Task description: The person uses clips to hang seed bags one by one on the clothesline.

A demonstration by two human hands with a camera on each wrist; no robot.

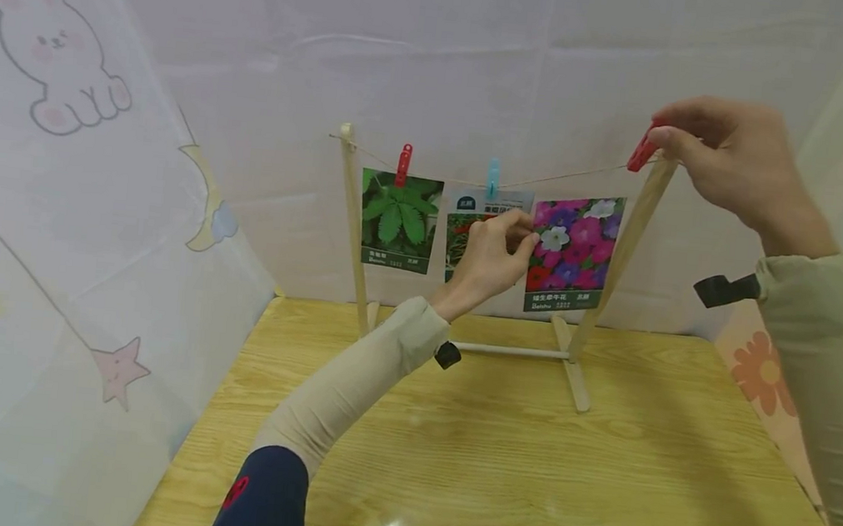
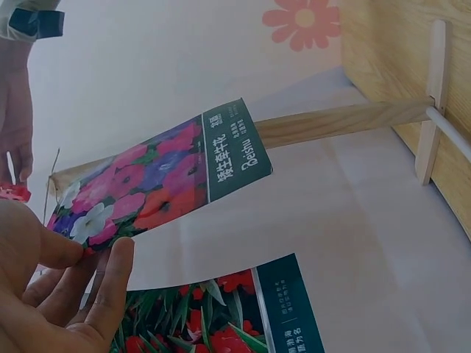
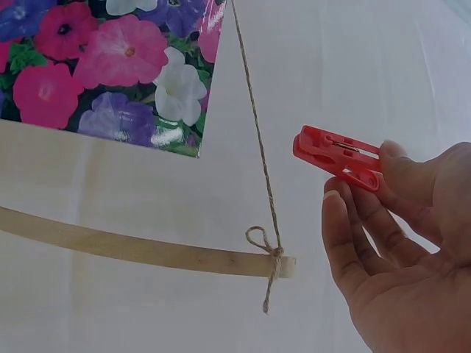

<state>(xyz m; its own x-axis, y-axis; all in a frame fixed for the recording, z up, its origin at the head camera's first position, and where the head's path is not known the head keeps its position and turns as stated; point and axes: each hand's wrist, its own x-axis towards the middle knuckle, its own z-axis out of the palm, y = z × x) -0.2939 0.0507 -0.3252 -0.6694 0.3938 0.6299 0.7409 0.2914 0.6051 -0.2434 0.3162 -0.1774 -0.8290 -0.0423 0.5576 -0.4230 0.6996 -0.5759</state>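
My left hand [image 1: 493, 253] pinches the left edge of a seed packet with pink, purple and white flowers [image 1: 576, 251], below the twine [image 1: 564, 176]. In the right wrist view, my right hand [image 3: 405, 220] pinches a red clothespin [image 3: 338, 156] between thumb and fingers, apart from the twine and the packet. A green-leaf packet [image 1: 398, 221] hangs at the left under another red clothespin [image 1: 403, 164]. Between them, a blue clothespin [image 1: 492, 179] holds a red-flower packet [image 2: 199, 316], partly hidden by my left hand in the head view.
The twine is tied between two wooden posts [image 1: 357, 224] of a stand. A white rod [image 1: 511, 351] joins its feet on the wood-grain table [image 1: 449, 458]. Behind hangs a pale cloth [image 1: 423, 71] printed with a rabbit [image 1: 52, 47], moon and star.
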